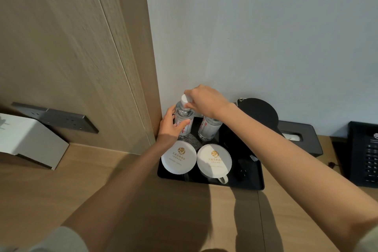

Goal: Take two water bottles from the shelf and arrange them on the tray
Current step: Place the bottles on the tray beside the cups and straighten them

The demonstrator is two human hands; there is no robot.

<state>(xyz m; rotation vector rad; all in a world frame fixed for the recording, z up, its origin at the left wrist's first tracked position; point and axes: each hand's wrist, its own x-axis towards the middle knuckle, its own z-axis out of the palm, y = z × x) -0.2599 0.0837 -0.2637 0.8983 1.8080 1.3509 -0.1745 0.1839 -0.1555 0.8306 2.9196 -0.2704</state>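
Left hand [170, 127] wraps left water bottle [183, 121] body, right hand [201, 99] pinches its cap, at black tray [253, 178] back-left corner. Second water bottle [209, 130] stands just beside (near-touching). Risk: tilted set-down knocks neighbour, or base clips paper-covered cup [178, 159] in front.

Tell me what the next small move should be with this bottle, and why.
Probably let go with both hands. The left bottle appears upright at the tray's back left, beside the second bottle, with the left hand around its body and the right hand at its cap.

Soft, dim indoor light; arm shadows fall on the counter [102, 186]; edges bow from wide-angle distortion, slightly blurred.
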